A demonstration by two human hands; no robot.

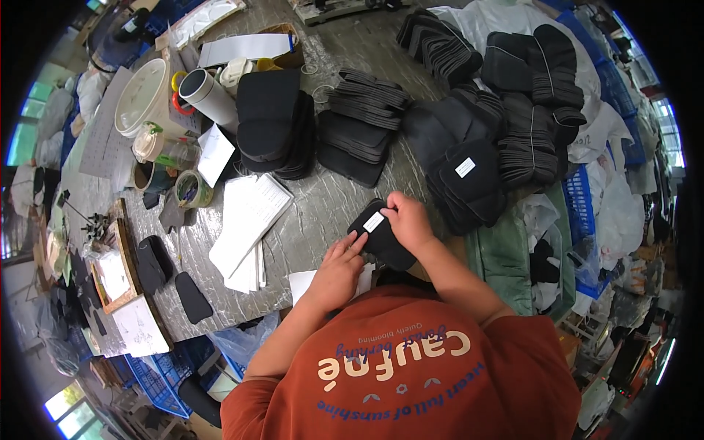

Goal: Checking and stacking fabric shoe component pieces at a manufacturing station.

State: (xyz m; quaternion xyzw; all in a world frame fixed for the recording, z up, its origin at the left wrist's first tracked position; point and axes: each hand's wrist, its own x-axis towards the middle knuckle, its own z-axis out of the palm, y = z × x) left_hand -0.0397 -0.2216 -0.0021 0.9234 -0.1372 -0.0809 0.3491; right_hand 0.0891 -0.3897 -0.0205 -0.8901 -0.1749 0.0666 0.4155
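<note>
A black rounded fabric pad (390,248) lies at a slant on the table in front of me, with a small white label (373,222) on its upper part. My left hand (339,270) holds the pad's left edge, its fingertips touching the label's lower end. At the upper right edge, my right hand (408,221) pinches the pad beside the label's other end, fingers bent. Just right of it sits a stack of black pads (477,192) whose top one bears a similar white label (465,168). White paper (302,284) lies partly under my left forearm.
Further stacks of black pads (270,117) stand across the table's far side, some tied in bundles (528,143) at right. Paper sheets (253,213), a white tumbler (209,95), a clear tub (141,95) and a wooden frame (116,268) occupy the left. Blue crates (581,213) flank the right edge.
</note>
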